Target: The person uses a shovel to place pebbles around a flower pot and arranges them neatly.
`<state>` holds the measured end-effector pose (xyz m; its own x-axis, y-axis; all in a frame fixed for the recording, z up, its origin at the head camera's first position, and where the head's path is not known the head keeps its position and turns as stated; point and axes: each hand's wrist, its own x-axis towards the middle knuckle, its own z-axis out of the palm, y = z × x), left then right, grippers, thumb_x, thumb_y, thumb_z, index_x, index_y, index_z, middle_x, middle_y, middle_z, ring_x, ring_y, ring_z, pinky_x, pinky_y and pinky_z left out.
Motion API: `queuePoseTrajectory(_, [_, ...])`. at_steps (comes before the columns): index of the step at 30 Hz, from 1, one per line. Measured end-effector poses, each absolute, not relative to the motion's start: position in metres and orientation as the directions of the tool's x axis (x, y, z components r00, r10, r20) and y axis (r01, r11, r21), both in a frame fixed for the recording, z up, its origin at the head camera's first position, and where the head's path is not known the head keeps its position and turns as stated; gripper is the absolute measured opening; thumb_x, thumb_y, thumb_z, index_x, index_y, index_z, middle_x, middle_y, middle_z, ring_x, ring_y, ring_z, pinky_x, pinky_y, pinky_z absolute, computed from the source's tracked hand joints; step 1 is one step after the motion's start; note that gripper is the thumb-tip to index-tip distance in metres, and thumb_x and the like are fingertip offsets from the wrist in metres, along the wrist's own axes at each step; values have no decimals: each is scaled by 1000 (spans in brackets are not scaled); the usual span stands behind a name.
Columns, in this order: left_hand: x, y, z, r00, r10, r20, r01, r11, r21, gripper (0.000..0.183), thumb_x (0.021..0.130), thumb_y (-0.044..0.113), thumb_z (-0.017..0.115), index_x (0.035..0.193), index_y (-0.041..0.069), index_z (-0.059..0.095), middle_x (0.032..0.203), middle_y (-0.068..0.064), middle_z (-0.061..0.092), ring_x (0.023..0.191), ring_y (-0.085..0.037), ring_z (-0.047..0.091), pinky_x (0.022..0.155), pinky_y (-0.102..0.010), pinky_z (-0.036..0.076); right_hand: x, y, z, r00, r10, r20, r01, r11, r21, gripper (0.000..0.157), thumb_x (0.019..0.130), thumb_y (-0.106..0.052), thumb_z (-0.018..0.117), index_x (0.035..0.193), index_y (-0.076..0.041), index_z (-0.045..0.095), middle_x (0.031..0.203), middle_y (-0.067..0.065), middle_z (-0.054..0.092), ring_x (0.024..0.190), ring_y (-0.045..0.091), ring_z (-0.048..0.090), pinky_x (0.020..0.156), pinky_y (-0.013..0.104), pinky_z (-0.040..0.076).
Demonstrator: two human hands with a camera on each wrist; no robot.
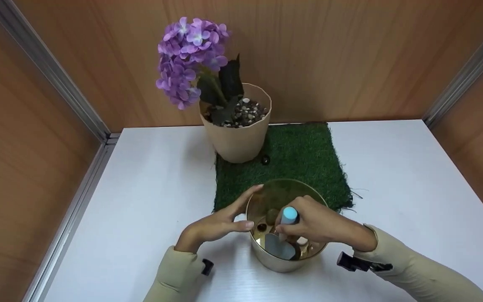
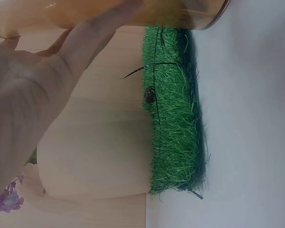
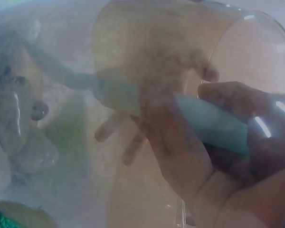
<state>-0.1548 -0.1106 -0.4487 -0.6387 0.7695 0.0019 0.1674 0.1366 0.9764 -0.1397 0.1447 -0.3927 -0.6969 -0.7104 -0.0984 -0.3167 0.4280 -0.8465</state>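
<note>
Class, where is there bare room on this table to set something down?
Bare: the table right of the grass mat, and left of it toward the left wall. Crowded: the mat's far left, under the flowerpot, and around the bowl, with the left hand beside it, right hand inside.

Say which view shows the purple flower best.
The head view: it shows the whole purple flower, unblocked. The left wrist view catches only a small part, low at its left edge; the right wrist view shows none.

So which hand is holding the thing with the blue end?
The right hand: it grips the blue-handled tool in the see-through container. The left hand holds no tool; it is at the container's outer side.
</note>
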Motion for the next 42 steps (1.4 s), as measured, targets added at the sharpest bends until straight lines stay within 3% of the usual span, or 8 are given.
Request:
queuePoseTrajectory(9, [-154,-111,-448,-643,766,-1,175,148,973,77,87,56,53,147,42,7,151,20,1,139,-15,9,102,-61,15,-141,145,-393,-710,-698,-92,-322,438,-839,13,89,-23,64,87,-13,72,80,4,70,67,14,66,62,28,52])
queuePoseTrajectory(19, [-154,-111,-449,-644,765,-13,161,152,975,77,87,56,53,146,45,5,151,21,1,137,-16,17,101,-61,19,-139,144,-393,-712,-698,-78,-333,434,-837,10,88,-20,65,86,-14,73,78,3,70,66,14,66,63,27,53])
queuePoseTrajectory(25, [-155,-112,-449,-641,768,-6,172,152,973,76,89,52,53,147,43,4,152,19,-1,138,-16,12,102,-61,17,-139,144,-394,-704,-705,-88,-331,435,-837,20,88,-27,65,88,-9,73,79,3,70,67,14,66,63,27,53])
queuePoseTrajectory(42, [-154,-112,-448,-644,765,1,179,149,972,77,87,57,52,146,43,5,152,18,-1,139,-15,8,103,-59,16,-142,144,-393,-702,-704,-103,-280,406,-870,8,88,-18,65,87,-14,72,82,4,69,67,16,67,62,29,53])
